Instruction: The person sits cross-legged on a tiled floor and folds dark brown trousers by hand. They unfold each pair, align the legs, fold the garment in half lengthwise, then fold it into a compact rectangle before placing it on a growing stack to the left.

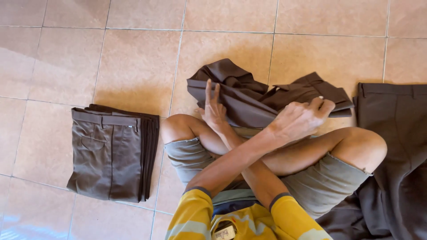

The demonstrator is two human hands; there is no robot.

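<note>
Head view: a person sits cross-legged on a tiled floor [133,66], forearms crossed over the lap, seen from above.
Crossed arms: the arm from the left sleeve passes over the other and ends at image right; the arm from the right sleeve ends at image left.
Left hand [299,119]: fingers curled and closed on the fold of the brown trousers [262,95], pinching the cloth at its right part near the waistband; thumb and fingertips lie on the fabric.
Right hand [213,110]: open and narrow, fingers straight and close together, pointing up the picture; it presses flat against the left part of the same trousers, with the fingertips over the cloth and the heel of the hand at its near edge.
Brown trousers: half folded and rumpled, lying on the floor just beyond the knees, between the two hands and touching both; the waistband end points to image right.
Folded stack [113,151]: several brown trousers folded flat and piled neatly, on the floor at image left, well apart from both hands.
Unfolded trousers [391,146]: dark brown, spread out at image right, beside the knee and running to the lower edge.
Clothing: grey shorts [329,178] with frayed hems, yellow shirt [195,218] with dark-edged sleeves.
</note>
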